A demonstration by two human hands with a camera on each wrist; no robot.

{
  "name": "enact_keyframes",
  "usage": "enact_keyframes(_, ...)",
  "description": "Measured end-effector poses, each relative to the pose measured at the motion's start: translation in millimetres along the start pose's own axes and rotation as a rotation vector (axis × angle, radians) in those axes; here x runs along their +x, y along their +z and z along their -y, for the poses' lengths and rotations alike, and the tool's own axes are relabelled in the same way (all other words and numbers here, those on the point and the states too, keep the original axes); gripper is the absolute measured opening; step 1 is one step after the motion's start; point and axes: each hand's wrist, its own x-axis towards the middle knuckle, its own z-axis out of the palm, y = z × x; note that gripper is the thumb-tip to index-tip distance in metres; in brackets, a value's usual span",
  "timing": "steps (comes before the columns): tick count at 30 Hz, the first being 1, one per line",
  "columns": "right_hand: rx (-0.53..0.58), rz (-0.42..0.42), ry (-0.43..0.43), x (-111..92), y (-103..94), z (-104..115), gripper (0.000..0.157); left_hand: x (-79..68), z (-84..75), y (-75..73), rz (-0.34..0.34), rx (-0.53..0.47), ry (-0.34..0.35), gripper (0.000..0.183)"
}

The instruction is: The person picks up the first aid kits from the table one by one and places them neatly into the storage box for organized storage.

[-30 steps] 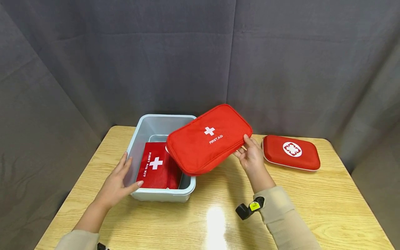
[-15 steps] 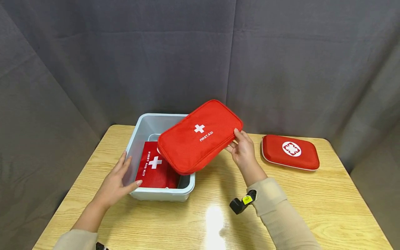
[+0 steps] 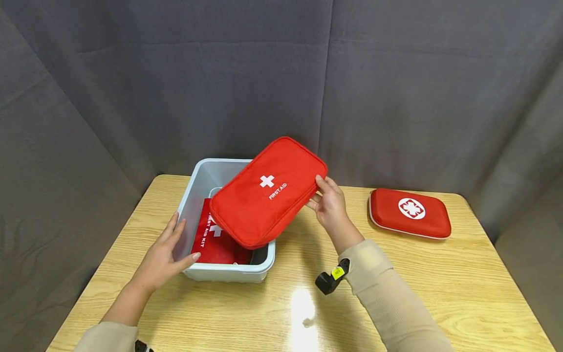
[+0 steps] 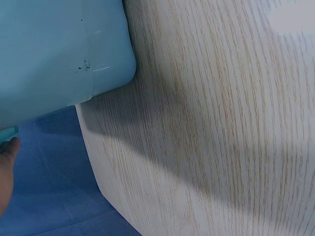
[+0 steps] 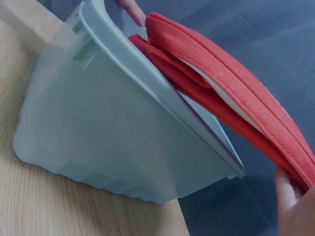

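My right hand (image 3: 333,205) pinches the right end of a red first aid bag (image 3: 274,210), thumb on top and fingers beneath. The bag is tilted and reaches over the right part of a pale blue plastic bin (image 3: 224,269). In the right wrist view the bag's padded edge (image 5: 231,83) crosses above the bin wall (image 5: 108,123). Inside the bin lies a darker red first aid kit pouch (image 3: 211,254), partly covered by the bag. My left hand (image 3: 160,261) rests at the bin's front left corner with straight, spread fingers.
A red hard-shell first aid case (image 3: 431,220) with a white round emblem lies at the right rear of the wooden table (image 3: 396,283). Behind the table hangs a grey curtain (image 3: 264,88).
My right hand has carried the red bag leftward, further over the bin, and it now covers more of the pouch inside. The left hand has stayed at the bin's corner.
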Motion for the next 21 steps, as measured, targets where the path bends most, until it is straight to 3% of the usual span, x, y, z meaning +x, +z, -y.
enact_keyframes(12,-0.067,0.010,0.012,7.7,9.6,-10.4,0.004,0.2,1.4,-1.4,0.015,0.010,-0.010,0.079)
enact_keyframes(21,-0.135,0.025,0.039,7.4,17.9,-20.8,0.021,0.5,1.0,-1.6,0.024,0.008,-0.006,0.079)
